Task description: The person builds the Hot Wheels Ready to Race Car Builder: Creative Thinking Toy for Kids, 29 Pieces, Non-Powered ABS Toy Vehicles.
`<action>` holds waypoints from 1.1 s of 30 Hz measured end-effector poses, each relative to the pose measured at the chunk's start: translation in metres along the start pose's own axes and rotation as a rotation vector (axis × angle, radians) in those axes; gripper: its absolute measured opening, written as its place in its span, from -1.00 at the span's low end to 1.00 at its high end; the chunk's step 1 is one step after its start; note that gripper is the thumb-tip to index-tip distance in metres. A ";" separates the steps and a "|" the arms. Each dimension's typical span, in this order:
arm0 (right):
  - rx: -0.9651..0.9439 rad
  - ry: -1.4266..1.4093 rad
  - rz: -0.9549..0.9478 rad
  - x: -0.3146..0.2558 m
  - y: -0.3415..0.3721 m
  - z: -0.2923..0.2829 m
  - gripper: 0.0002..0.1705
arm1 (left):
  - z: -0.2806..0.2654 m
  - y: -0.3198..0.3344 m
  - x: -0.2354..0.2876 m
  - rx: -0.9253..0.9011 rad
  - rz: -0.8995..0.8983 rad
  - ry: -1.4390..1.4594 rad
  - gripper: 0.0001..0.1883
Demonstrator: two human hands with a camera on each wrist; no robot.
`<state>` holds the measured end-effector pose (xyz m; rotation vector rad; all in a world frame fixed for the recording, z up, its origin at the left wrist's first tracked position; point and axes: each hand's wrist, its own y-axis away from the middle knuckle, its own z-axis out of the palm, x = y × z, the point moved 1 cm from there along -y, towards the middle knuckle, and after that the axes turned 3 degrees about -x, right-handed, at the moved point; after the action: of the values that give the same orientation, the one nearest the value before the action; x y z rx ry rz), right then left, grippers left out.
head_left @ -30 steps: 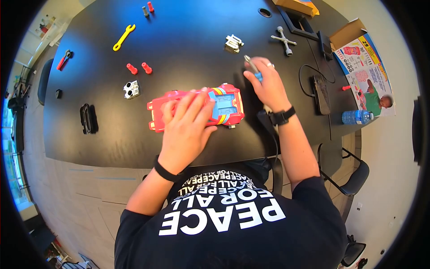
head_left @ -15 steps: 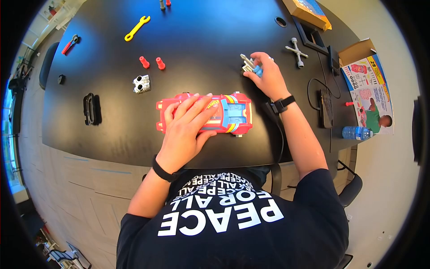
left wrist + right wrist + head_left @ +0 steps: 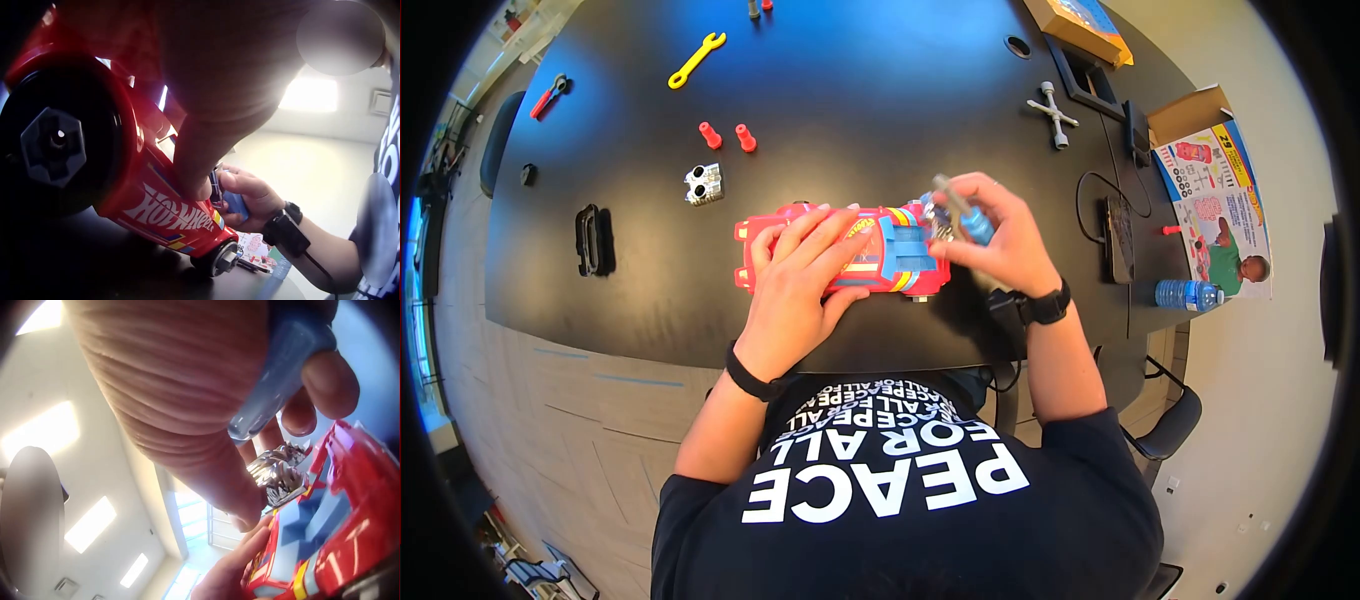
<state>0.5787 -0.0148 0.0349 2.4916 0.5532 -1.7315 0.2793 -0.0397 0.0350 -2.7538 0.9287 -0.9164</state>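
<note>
A red toy car (image 3: pixel 870 262) with a blue recess (image 3: pixel 910 248) lies on the dark table. My left hand (image 3: pixel 795 265) rests across its roof, fingers spread, the thumb along the near side. In the left wrist view the car's side (image 3: pixel 169 212) reads Hot Wheels, and a black wheel (image 3: pixel 59 134) shows close up. My right hand (image 3: pixel 1000 235) holds a blue-handled screwdriver (image 3: pixel 977 226), its shaft pointing away. Thumb and fingertips of that hand also pinch a chrome toy engine piece (image 3: pixel 280 475) just over the blue recess.
Farther off lie a yellow wrench (image 3: pixel 697 60), red plastic bolts (image 3: pixel 745 138), a second silver engine block (image 3: pixel 704 184) and a grey cross wrench (image 3: pixel 1054 115). A black part (image 3: pixel 590 240) is at left. On the right are a phone (image 3: pixel 1118 235), a water bottle (image 3: pixel 1188 295) and a printed box (image 3: pixel 1220 190).
My right hand reached the chrome piece on the table, picked it up and brought it back to the car's blue recess, keeping the screwdriver. My left hand stays on the car.
</note>
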 end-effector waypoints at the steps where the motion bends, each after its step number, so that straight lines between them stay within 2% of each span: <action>1: -0.020 -0.042 -0.039 -0.009 0.001 0.008 -0.43 | 0.000 -0.001 0.000 0.001 -0.002 0.002 -0.28; 5: -0.057 0.315 -0.166 -0.020 0.001 0.027 -0.36 | 0.000 -0.001 0.001 0.007 0.003 -0.006 -0.28; 10: 0.001 0.320 -0.135 -0.014 0.008 0.030 -0.56 | 0.000 0.000 0.000 0.006 0.006 0.007 -0.28; 12: -0.009 0.326 -0.015 -0.011 0.012 0.026 -0.66 | 0.001 0.000 0.000 0.004 0.010 0.007 -0.28; 19: 0.096 0.425 -0.055 -0.015 0.016 0.040 -0.75 | 0.002 -0.001 0.001 0.012 0.012 -0.008 -0.31; 21: 0.104 0.538 0.090 -0.023 0.018 0.045 -0.74 | 0.002 -0.002 0.003 0.017 0.013 -0.028 -0.31; 25: 0.112 0.523 0.087 -0.015 0.017 0.045 -0.74 | 0.004 -0.003 0.001 0.032 0.020 -0.047 -0.30; 32: 0.157 0.226 0.001 0.016 0.026 0.036 -0.66 | -0.006 -0.002 -0.004 -0.004 0.040 0.036 -0.26; 33: 0.173 0.184 0.002 0.018 0.028 0.034 -0.64 | -0.019 -0.001 -0.009 0.036 0.028 0.234 -0.27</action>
<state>0.5627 -0.0453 0.0018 2.7885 0.4276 -1.6247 0.2633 -0.0318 0.0468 -2.6369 0.9704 -1.2580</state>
